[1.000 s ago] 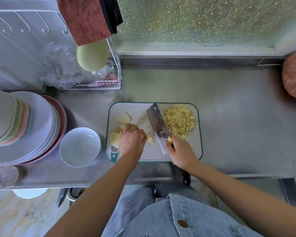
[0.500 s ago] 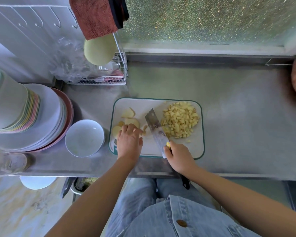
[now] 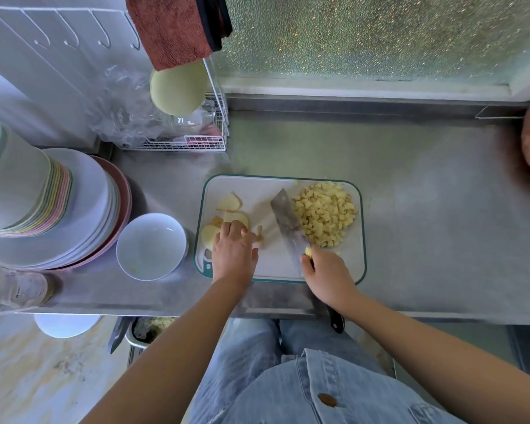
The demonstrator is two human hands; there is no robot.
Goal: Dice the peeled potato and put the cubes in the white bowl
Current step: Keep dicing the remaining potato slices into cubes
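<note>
White bowl (image 3: 151, 243), 1 cleaver (image 3: 286, 218), maybe 4 slices (image 3: 230, 204)

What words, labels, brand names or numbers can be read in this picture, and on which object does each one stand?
No text can be read here.
Clear container at the left edge of the picture: dark print, too blurred to read.
Cutting board: a small mark at its near left corner, too small to read.
</note>
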